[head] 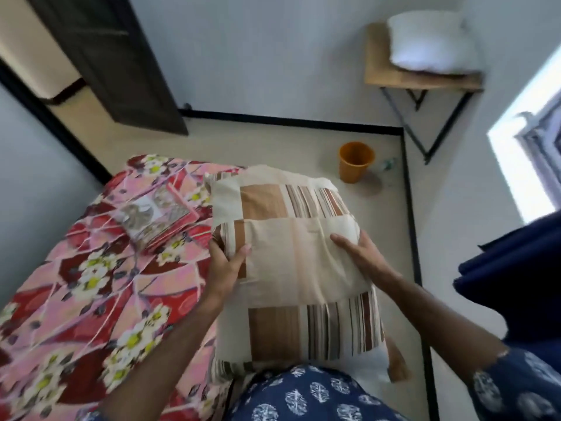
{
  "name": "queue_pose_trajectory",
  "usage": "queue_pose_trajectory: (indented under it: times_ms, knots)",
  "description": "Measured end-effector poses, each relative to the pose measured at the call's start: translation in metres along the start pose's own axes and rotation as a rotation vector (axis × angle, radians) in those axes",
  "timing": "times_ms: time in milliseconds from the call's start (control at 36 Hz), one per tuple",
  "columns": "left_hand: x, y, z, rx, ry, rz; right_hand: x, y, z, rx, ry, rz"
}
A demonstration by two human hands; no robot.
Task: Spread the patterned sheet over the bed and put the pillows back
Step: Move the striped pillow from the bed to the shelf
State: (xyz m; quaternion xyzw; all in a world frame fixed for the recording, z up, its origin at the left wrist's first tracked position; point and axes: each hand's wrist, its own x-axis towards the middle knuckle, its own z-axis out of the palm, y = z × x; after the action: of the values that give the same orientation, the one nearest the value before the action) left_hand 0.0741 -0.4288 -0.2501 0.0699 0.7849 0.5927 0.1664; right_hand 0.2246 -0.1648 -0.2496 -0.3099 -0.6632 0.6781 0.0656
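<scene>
The red and pink flowered sheet (91, 268) covers the bed on the left. A folded pink patterned cloth (158, 217) lies on it near the far end. I hold two stacked pillows in cream and brown striped patchwork covers (291, 268) in front of my body, over the bed's right edge. My left hand (226, 262) grips the left side of the upper pillow, thumb on top. My right hand (358, 253) lies flat on its right top, fingers straight. A bare white pillow (431, 44) rests on a wooden wall table at the far right.
An orange bucket (355, 162) stands on the beige floor past the bed. The wooden table (394, 77) has black metal legs. A dark door (121, 62) stands open at the far left. A dark blue cloth (516, 284) hangs at the right, below a bright window (522, 141).
</scene>
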Motion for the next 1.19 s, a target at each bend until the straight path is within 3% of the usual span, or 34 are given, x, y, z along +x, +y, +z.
queue_pose_trajectory:
  times_ms: [278, 694, 1000, 1194]
  knots:
    - [0.166, 0.082, 0.129, 0.005, -0.133, 0.111, 0.135, -0.073, -0.116, -0.013, 0.179, -0.098]
    - [0.405, 0.268, 0.317, -0.081, -0.342, 0.301, 0.335, -0.219, -0.272, 0.041, 0.400, -0.288]
    - [0.544, 0.395, 0.483, -0.135, -0.298, 0.444, 0.487, -0.321, -0.417, 0.015, 0.479, -0.473]
    - [0.625, 0.472, 0.584, -0.174, -0.330, 0.442, 0.583, -0.389, -0.516, 0.004, 0.532, -0.450]
